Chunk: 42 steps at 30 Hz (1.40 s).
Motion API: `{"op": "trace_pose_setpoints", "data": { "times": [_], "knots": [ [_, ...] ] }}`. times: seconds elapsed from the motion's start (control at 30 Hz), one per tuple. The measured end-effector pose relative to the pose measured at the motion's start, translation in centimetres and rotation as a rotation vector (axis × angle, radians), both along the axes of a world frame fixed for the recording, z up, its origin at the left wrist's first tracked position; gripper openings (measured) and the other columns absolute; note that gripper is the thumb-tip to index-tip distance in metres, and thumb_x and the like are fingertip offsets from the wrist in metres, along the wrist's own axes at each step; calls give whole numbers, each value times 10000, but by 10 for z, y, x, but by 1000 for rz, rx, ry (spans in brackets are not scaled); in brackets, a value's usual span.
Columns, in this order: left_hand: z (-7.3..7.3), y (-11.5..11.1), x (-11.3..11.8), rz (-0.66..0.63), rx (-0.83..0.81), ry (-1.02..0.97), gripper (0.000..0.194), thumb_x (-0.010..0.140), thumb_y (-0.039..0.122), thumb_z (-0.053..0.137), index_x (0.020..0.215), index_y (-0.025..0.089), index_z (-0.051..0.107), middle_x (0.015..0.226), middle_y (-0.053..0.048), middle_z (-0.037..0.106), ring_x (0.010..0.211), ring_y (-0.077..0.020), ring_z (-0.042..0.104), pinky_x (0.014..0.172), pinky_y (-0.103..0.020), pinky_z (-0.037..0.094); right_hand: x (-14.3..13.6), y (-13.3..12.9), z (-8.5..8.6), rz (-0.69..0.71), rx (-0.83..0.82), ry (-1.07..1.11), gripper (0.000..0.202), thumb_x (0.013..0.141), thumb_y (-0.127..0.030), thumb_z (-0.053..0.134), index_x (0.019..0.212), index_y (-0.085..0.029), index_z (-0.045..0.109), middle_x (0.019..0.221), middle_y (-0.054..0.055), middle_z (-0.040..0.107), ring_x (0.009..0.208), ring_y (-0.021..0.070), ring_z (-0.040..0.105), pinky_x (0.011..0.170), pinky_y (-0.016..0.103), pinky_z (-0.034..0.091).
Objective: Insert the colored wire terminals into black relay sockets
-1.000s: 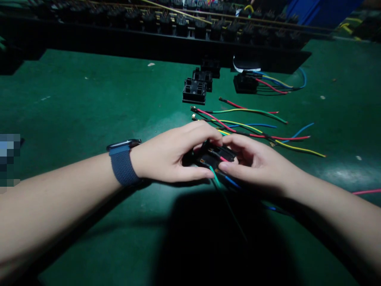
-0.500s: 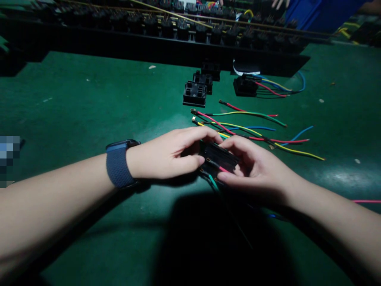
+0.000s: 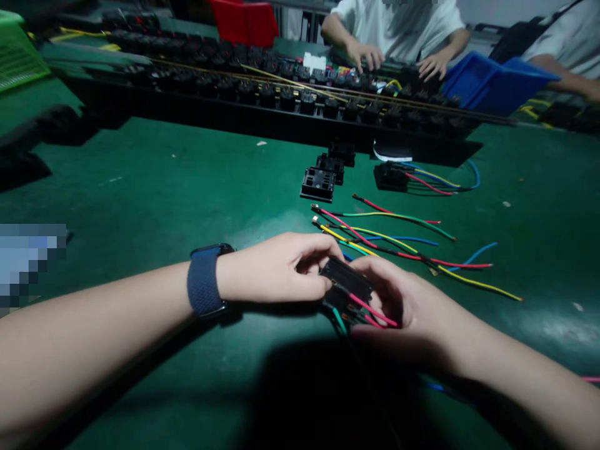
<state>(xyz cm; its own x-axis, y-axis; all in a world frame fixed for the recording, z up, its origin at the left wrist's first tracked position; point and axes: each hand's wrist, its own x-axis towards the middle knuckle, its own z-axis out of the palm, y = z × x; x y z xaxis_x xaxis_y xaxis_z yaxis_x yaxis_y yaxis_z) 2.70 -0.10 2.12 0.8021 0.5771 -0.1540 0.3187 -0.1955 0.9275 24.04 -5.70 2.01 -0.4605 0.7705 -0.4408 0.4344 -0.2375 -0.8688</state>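
Observation:
Between my two hands sits a black plastic socket housing [image 3: 349, 280], tilted, with red wires [image 3: 370, 308] and a green wire [image 3: 338, 320] running from its near side. My left hand [image 3: 290, 269] grips its left end, thumb pressed close to a metal wire terminal. My right hand [image 3: 403, 300] wraps round the right end, its fingertips partly hidden behind the housing. Just beyond my hands lie several loose red, blue, yellow and yellow-green wires [image 3: 403, 252] with metal terminals. Farther off, several similar black housings [image 3: 319, 184] stand in a row.
A wired black housing [image 3: 391, 177] rests to the right of the row. Across the green table [image 3: 187, 181] runs a long black rack [image 3: 262, 115] full of black parts. Behind it are a blue bin [image 3: 497, 84], a red bin [image 3: 246, 24] and a co-worker's hands [image 3: 368, 55]. A green basket [image 3: 21, 53] stands left.
The view has tilted up, bringing co-workers and bins into sight. My right thumb has shifted down off the red wire, so more of the red wires shows. Both hands still hold the housing.

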Motion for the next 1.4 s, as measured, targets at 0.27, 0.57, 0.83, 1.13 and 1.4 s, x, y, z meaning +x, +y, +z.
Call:
{"op": "trace_pose_setpoints", "data": {
  "times": [0.27,0.57,0.83,1.13,1.4],
  "knots": [
    [-1,6,-5,-78,-23,-17,272,804,225,534,1057,125,522,786,1,539,684,-121,490,608,-236,416,-1,1,-6,8,17,-125,424,702,-451,727,1015,-205,580,685,-20,507,606,131,426,543,252,316],
    [-3,1,0,5,-84,-24,232,753,169,510,984,147,533,844,-14,575,748,-137,530,685,-263,456,-6,2,4,-11,14,-90,358,722,-347,721,1022,-201,593,676,-35,451,614,119,407,549,238,309],
    [-3,2,0,12,-119,-44,231,733,139,502,962,165,526,802,19,539,720,-112,502,665,-221,428,-5,2,9,23,-107,-31,354,764,-323,678,1056,-174,546,646,-63,392,552,91,334,490,223,249],
    [-5,3,0,30,-115,-8,205,757,163,489,959,161,524,817,15,547,733,-113,503,688,-228,428,-1,2,16,136,68,-209,487,717,-374,728,1132,-193,550,971,36,620,866,211,566,723,297,443],
    [-6,4,-1,15,-78,-1,278,739,150,486,1010,171,547,870,1,605,743,-122,532,648,-213,416,10,4,22,229,111,-167,471,942,-466,434,1348,-233,481,1200,66,604,1119,250,541,968,384,420]
  ]
}}
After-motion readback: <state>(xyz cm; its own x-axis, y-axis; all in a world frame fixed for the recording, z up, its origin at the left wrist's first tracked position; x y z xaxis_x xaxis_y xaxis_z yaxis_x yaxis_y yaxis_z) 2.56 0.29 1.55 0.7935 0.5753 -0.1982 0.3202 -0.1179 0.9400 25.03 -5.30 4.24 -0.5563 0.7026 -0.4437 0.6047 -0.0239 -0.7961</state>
